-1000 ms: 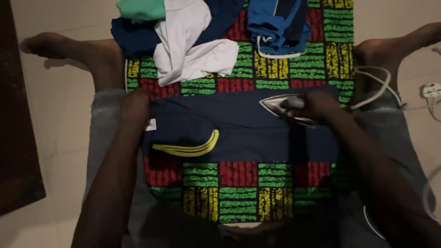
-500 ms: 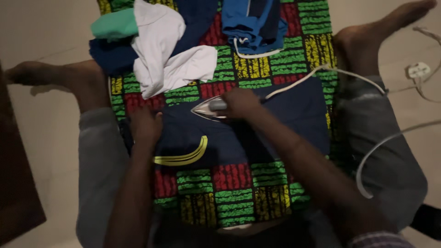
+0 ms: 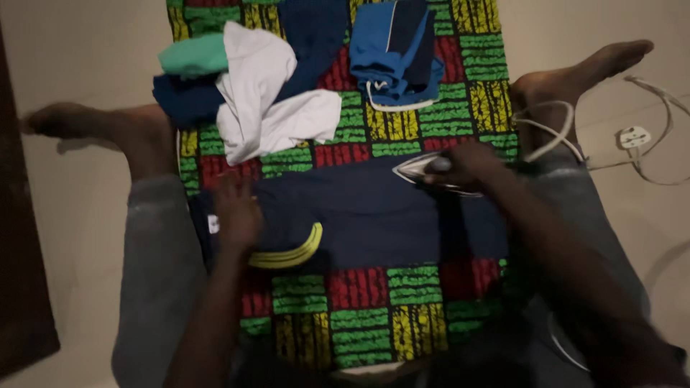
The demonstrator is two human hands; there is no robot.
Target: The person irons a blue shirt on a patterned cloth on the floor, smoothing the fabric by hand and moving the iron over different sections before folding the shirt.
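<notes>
The right hand (image 3: 463, 164) is wrapped around the handle of an iron (image 3: 424, 169), which sits on dark blue shorts (image 3: 374, 215). The left hand (image 3: 237, 215) lies flat on the shorts, probably with fingers spread; it is blurry. The shorts lie on a bright patterned cloth (image 3: 359, 302).

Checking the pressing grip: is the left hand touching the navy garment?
Touching. The head view shows the left hand lying flat on the navy garment, just above its yellow stripe.
</notes>
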